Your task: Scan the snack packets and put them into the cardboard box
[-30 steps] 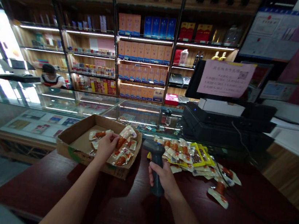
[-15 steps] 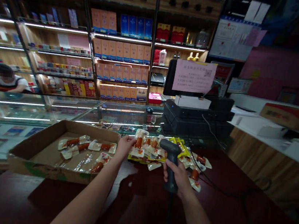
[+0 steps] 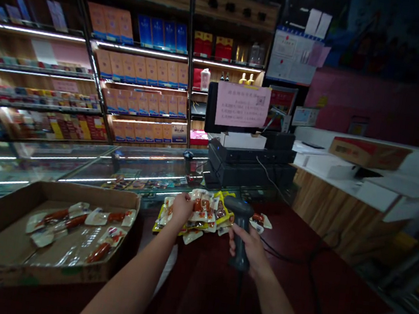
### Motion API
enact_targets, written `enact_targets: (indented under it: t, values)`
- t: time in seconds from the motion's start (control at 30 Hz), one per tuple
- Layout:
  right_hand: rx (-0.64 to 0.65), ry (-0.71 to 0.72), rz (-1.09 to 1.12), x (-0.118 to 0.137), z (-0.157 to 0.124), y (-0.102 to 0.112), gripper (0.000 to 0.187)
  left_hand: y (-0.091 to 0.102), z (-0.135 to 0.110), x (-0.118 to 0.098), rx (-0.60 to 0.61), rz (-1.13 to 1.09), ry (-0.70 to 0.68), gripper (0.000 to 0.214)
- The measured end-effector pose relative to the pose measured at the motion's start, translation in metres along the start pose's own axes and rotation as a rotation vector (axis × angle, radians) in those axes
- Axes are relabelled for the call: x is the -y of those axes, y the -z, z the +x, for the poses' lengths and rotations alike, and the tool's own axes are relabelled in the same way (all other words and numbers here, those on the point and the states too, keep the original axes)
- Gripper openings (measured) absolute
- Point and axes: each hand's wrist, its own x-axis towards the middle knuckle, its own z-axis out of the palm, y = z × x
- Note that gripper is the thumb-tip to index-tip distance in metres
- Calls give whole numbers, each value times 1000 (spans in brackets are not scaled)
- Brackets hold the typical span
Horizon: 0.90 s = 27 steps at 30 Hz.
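Observation:
My right hand [image 3: 247, 244] is wrapped around the handle of a dark grey barcode scanner [image 3: 238, 233], whose head points left over the counter. My left hand [image 3: 182, 207], fingers closed, is at a heap of packaged sausages and pinches the edge of a clear sausage packet [image 3: 201, 203]. Below it lie more such packets and yellow-edged bags [image 3: 226, 205]. Partly behind the scanner, another sausage packet [image 3: 259, 218] rests to the right. An open cardboard tray [image 3: 37, 274] on the left holds several sausage packets [image 3: 107, 246].
A monitor [image 3: 210, 106] with a pink sheet stands behind the heap, on black equipment [image 3: 250, 168]. The scanner's cable [image 3: 281, 256] runs right across the dark red counter [image 3: 293, 286]. Glass display cases [image 3: 88, 167] and stocked shelves line the back.
The view has turned right, so the surroundings appear farther left. My left hand has moved right, from the heap's left side onto it. My right hand still grips the scanner.

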Motion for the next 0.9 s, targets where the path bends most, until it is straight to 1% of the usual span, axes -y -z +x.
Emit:
enact_targets:
  t: [0.1,0.2,0.3,0.37,0.4,0.47,0.57,0.6,0.67,0.7,0.77,0.83,0.9]
  values:
    - [9,-9,12,-5,4,1,36,2,-1,3,-64,64,-48,13]
    - [40,-17,12,-12,8,-5,36,14,0,11,-87,94,-97,11]
    - [85,-49,5,-20,10,-19,37,40,6,29,-142,118,-121,13]
    - [120,-65,-5,-26,9,-32,36,65,15,50,-169,171,-105,15]
    - [138,-71,-14,-29,9,-40,35,80,21,62,-164,213,-89,16]
    - [175,-90,-37,-35,8,-56,35,113,33,88,-98,318,-38,17]
    - [233,-121,-64,-45,6,-81,35,161,51,125,109,510,67,23]
    - [254,-133,-72,-48,5,-90,35,175,56,135,163,555,86,24]
    - [284,-156,-91,-55,3,-105,34,198,64,151,230,621,110,24]
    - [295,-170,-105,-59,2,-112,34,207,67,157,249,647,130,23]
    - [317,-192,-133,-68,0,-125,34,218,72,167,288,693,188,27]
    - [345,-204,-155,-75,-1,-135,35,221,75,176,331,717,246,30]
    - [379,-211,-166,-81,-2,-143,37,220,78,184,360,703,288,26]
